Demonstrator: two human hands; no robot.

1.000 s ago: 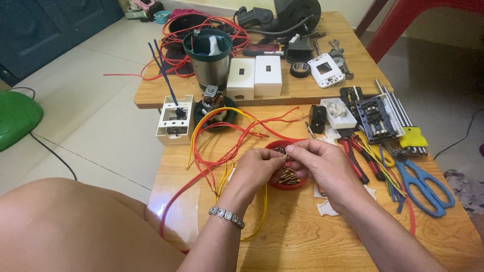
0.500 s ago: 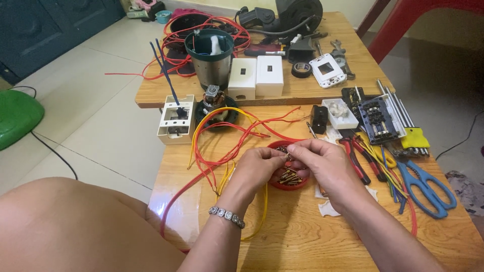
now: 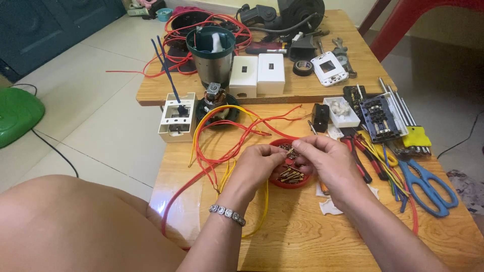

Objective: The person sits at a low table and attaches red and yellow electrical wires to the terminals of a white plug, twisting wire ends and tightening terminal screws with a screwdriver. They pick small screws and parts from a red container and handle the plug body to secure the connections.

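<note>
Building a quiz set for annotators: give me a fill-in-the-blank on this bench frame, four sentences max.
1. Both hands, the left hand and the right hand, meet above a small round ____ dish of screws.
2. The blue-handled scissors lie to the ____ of the right hand.
3. The left wrist wears a ____.
4. Two white switch boxes stand on the ____ wooden table.

Missing words: red; right; bracelet; far

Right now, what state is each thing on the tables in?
left hand: pinching a small screw over the dish
right hand: fingertips closed on the same small part
red dish: open, holding brass screws
blue scissors: lying flat, blades closed
metal canister: upright, lid off
red and yellow wires: loose, looped across the table
</note>
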